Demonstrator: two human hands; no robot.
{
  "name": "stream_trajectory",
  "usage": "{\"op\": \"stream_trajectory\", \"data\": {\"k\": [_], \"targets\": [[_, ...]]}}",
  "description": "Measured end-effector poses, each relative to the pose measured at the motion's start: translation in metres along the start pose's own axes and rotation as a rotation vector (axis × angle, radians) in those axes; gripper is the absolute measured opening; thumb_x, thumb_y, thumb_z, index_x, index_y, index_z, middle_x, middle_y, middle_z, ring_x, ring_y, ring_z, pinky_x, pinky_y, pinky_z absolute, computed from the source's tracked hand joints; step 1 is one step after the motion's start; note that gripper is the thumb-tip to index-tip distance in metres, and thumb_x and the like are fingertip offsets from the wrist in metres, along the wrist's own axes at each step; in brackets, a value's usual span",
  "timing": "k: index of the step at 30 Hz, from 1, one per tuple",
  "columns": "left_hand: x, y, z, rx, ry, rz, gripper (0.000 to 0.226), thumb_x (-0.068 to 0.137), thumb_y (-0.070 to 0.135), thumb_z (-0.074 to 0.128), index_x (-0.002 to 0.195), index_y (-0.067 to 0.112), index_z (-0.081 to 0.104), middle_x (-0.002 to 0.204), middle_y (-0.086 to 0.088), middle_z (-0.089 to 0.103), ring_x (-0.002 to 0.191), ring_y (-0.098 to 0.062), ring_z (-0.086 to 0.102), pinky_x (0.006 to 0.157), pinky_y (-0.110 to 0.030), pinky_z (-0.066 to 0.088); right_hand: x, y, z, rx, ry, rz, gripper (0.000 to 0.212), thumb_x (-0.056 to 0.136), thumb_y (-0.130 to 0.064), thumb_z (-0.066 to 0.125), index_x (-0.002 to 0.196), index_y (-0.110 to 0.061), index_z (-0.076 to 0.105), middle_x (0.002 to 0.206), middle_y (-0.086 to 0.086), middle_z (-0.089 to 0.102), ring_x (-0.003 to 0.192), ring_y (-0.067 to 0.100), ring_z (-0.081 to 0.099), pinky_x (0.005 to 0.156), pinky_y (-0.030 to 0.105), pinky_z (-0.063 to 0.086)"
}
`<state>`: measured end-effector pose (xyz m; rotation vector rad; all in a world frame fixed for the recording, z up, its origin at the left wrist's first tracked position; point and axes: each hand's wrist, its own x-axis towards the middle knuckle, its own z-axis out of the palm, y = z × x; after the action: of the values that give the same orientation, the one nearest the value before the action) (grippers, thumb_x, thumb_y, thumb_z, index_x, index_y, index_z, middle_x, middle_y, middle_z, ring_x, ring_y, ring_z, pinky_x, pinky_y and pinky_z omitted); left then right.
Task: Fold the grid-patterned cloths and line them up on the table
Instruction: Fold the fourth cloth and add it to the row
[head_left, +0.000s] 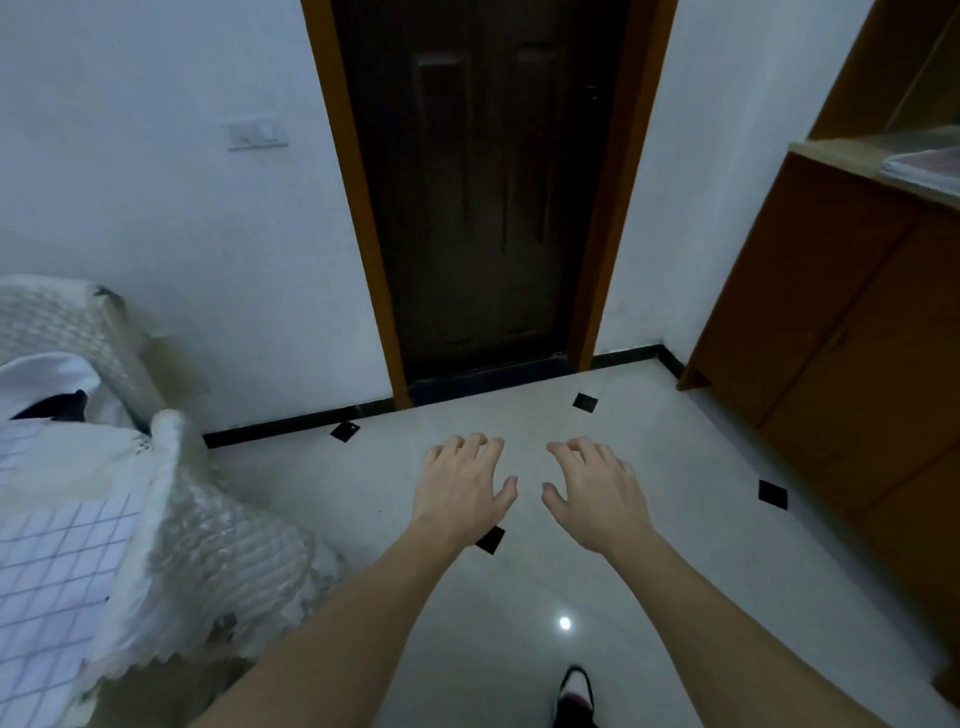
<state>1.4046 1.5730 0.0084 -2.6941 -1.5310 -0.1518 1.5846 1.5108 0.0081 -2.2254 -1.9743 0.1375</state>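
Our left hand (460, 488) and right hand (592, 493) hovered empty, fingers loose; facing the door (483, 208), we risked missing the grid-patterned cloth (57, 519) at left.

Bare pale tiled floor (519, 597) lies open ahead; white lace-draped table (171, 519) blocks left, brown wooden cabinet (841, 374) right, dark door (488, 182) far.

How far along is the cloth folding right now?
Done: no folded, lined-up cloths are visible. In hand: nothing; the left hand and right hand are open and empty above the tiled floor. To do: a grid-patterned cloth lies on the covered table at left, so folding and lining up likely remain.
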Motion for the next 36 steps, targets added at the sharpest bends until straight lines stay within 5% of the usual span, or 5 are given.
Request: {"op": "stream_trajectory", "data": {"k": [18,36], "targets": [[0.229,-0.171,0.016,0.056,-0.013,-0.516,0.057,0.096,0.058,0.033,0.141,0.025,0.043,0.138,0.0,0.053,0.123,-0.023,0.049,0.102,-0.039,0.041,0.37,-0.065,0.044,0.06,-0.133,-0.475,0.051,0.097,-0.048,0.044,0.144,-0.028,0.041,0.139,-0.002,0.047,0.124,0.019,0.046,0.097,0.036,0.042],[0.063,-0.343,0.005,0.104,0.04,-1.189,0.052,0.092,0.057,0.035,0.131,0.025,0.05,0.128,0.0,0.058,0.111,-0.025,0.055,0.088,-0.041,0.046,0.386,-0.359,0.103,0.12,-0.275,-1.149,0.05,0.092,-0.049,0.05,0.138,-0.03,0.047,0.135,-0.001,0.053,0.124,0.022,0.049,0.098,0.04,0.042]]}}
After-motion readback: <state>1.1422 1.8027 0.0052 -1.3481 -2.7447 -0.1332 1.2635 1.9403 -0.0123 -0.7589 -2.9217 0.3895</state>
